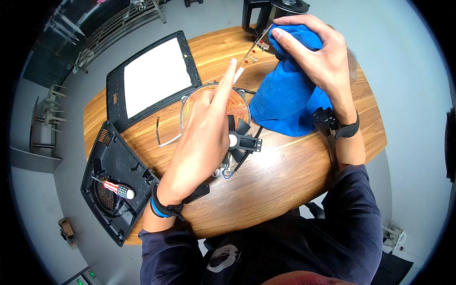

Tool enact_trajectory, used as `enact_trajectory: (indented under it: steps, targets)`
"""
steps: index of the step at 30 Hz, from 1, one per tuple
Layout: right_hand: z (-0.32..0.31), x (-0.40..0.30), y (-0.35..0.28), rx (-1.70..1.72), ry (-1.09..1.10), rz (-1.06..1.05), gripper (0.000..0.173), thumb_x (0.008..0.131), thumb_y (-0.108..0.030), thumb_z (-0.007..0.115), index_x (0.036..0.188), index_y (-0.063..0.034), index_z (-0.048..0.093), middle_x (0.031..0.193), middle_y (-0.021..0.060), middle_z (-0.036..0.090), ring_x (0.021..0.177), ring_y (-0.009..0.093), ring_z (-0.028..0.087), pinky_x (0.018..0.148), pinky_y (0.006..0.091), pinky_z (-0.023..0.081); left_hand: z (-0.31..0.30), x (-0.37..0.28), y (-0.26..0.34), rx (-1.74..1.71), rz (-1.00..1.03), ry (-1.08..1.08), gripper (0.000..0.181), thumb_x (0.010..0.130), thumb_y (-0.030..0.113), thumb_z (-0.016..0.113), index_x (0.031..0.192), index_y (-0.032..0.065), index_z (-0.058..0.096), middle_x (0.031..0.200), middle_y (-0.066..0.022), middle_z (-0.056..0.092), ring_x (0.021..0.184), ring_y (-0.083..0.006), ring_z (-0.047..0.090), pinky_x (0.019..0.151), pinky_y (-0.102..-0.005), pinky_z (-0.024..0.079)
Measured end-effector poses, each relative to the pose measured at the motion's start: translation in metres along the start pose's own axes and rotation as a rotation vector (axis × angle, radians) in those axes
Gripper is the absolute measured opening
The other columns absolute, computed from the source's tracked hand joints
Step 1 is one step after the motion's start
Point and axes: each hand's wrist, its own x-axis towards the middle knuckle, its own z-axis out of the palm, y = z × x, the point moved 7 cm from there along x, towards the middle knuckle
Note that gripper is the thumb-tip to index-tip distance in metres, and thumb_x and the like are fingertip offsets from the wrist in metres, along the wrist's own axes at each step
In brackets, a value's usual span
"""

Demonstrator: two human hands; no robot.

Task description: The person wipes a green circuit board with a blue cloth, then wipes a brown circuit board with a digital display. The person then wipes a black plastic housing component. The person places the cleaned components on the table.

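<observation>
A blue cloth [290, 94] is bunched in my right hand [320, 53], and its loose part hangs down to the wooden table. Between the cloth and my right fingertips is the upper end of a thin circuit board [253, 48], seen nearly edge-on and tilted, with small red parts on one face. My left hand [205, 131] reaches over a round copper induction coil [237, 103]; its index finger extends beside the board's lower end, while its thumb is hidden. A white strip [238, 75] hangs below the board. Against my left hand's right side sits a black cooling fan [242, 140].
At the left lies a black plastic housing [117, 153] with a screwdriver [119, 189] in it. Behind it is a black-framed panel [156, 78] with a white inner face. A dark kettle [260, 17] stands at the wooden table's [263, 199] far edge. Wires surround the coil.
</observation>
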Motion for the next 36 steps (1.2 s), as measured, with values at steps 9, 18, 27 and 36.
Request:
enact_trajectory:
  steps: [9, 18, 27, 36]
  targets:
    - [0.014, -0.012, -0.011, 0.012, 0.038, 0.088, 0.032, 0.104, -0.028, 0.082, 0.126, -0.0064, 0.072, 0.108, 0.0081, 0.081, 0.093, 0.015, 0.080, 0.080, 0.0297, 0.065, 0.003, -0.002, 0.005, 0.006, 0.014, 0.012, 0.077, 0.106, -0.014, 0.049, 0.177, 0.0109, 0.031, 0.110, -0.0186, 0.057, 0.102, -0.0316, 0.058, 0.103, -0.0399, 0.049]
    - [0.033, -0.018, -0.022, 0.151, 0.024, -0.013, 0.021, 0.099, -0.019, 0.082, 0.108, -0.0023, 0.072, 0.105, 0.0141, 0.072, 0.097, 0.029, 0.074, 0.087, 0.0376, 0.058, 0.001, -0.004, 0.004, 0.027, 0.034, 0.033, 0.089, 0.096, -0.020, 0.052, 0.177, 0.0107, 0.029, 0.113, -0.0204, 0.052, 0.105, -0.0364, 0.057, 0.104, -0.0431, 0.048]
    - [0.046, -0.023, -0.034, 0.190, 0.042, -0.116, 0.021, 0.096, -0.011, 0.083, 0.106, 0.0000, 0.068, 0.100, 0.0158, 0.068, 0.092, 0.032, 0.071, 0.082, 0.0397, 0.057, -0.002, -0.003, 0.004, 0.026, 0.035, 0.060, 0.083, 0.100, -0.019, 0.050, 0.176, 0.0062, 0.029, 0.109, -0.0187, 0.052, 0.100, -0.0357, 0.059, 0.102, -0.0408, 0.050]
    - [0.060, -0.037, -0.066, 0.181, -0.036, -0.374, 0.022, 0.093, -0.007, 0.084, 0.106, 0.0006, 0.068, 0.098, 0.0154, 0.066, 0.092, 0.034, 0.068, 0.082, 0.0409, 0.056, -0.008, -0.002, -0.002, -0.012, 0.069, 0.113, 0.063, 0.110, -0.005, 0.051, 0.171, 0.0002, 0.034, 0.138, -0.0329, 0.063, 0.129, -0.0449, 0.066, 0.108, -0.0490, 0.051]
